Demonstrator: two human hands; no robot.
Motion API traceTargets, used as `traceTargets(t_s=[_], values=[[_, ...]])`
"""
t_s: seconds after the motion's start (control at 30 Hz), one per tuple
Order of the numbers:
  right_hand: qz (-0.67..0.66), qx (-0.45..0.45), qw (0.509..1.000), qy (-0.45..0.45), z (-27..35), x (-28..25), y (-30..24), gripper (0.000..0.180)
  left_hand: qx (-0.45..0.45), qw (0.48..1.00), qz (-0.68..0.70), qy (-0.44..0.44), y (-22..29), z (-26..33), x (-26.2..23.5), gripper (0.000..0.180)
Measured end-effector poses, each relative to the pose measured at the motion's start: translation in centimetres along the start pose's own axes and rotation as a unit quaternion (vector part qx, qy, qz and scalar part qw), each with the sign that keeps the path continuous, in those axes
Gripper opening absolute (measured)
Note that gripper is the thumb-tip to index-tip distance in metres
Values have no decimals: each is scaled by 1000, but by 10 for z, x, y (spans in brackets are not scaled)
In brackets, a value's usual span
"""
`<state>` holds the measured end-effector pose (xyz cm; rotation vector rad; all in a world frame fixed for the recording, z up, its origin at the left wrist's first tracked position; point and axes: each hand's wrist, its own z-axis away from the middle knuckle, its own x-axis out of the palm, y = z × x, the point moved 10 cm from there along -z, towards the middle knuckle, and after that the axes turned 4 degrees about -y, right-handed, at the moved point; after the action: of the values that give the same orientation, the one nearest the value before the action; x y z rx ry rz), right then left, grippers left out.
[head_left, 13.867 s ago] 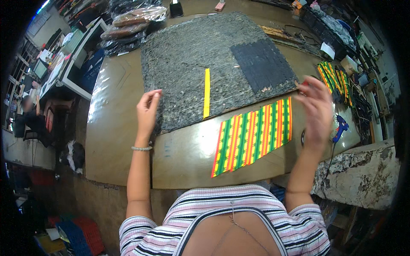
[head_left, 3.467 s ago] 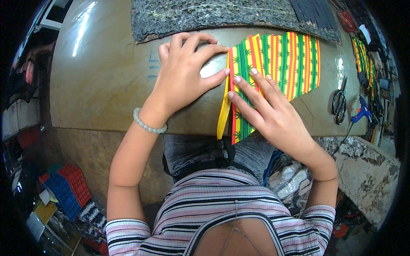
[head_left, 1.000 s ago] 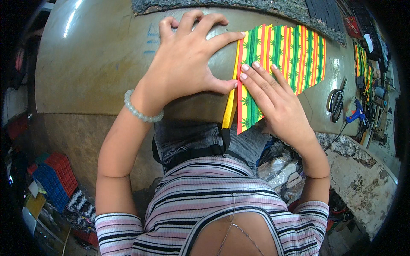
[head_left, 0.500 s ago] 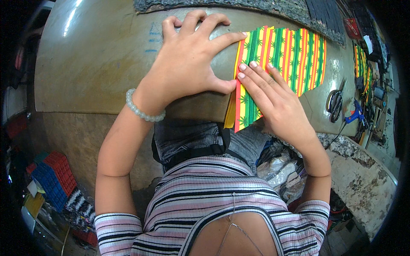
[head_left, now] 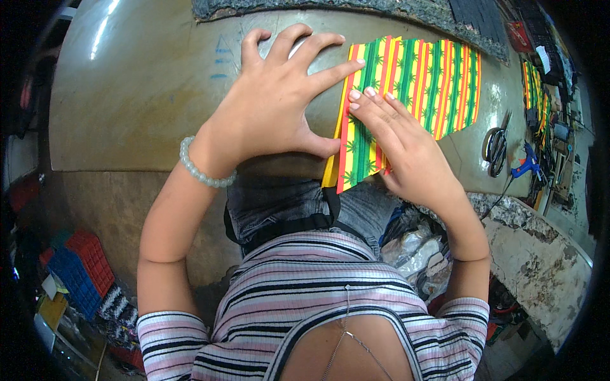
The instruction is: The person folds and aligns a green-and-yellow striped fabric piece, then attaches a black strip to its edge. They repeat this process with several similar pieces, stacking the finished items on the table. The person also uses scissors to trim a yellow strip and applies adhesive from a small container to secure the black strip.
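A striped sheet [head_left: 432,82] in red, yellow and green with leaf prints lies on the smooth table, its near left corner reaching over the front edge. Several layers seem stacked, with a plain yellow edge [head_left: 330,171] showing beneath on the left. My left hand [head_left: 273,101] is spread wide beside it, index fingertip on the sheet's far left part and thumb at its left edge. Flat on the sheet near that edge rests my right hand [head_left: 403,143], fingers stretched out and side by side. Its palm covers part of the print.
To the right lie black-handled scissors [head_left: 497,149] and a blue glue gun [head_left: 526,162] with a cord. A rough dark mat [head_left: 343,11] runs along the far edge. More striped material [head_left: 537,95] sits at far right. Blue and red crates [head_left: 79,273] stand lower left.
My left thumb has moved down along the sheet's left edge, and the index fingertip sits slightly lower. My right hand has slid slightly left. The whole view has shifted a little.
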<state>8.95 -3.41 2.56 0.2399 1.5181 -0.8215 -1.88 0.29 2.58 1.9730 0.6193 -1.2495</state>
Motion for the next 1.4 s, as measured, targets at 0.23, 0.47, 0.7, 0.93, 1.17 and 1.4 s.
traceTargets(t_s=[0.23,0.47,0.7,0.93,1.17,1.4], values=[[34,-23,998,49,4,6,-1,57,4,1000,2,4,0,2,1,86],[98,-45,990,87,3,0,-11,49,-8,1000,-3,-16,-4,0,3,93],[90,-32,993,65,-6,-4,-16,65,-6,1000,-2,-19,-7,-1,4,95],[46,11,999,3,-11,-7,-9,69,8,1000,-7,-25,-9,-3,1,96],[39,-19,995,88,-1,-11,-11,63,19,998,-2,-57,-5,9,3,97],[81,-51,983,154,10,-8,-25,45,9,998,-9,-54,-6,9,5,97]])
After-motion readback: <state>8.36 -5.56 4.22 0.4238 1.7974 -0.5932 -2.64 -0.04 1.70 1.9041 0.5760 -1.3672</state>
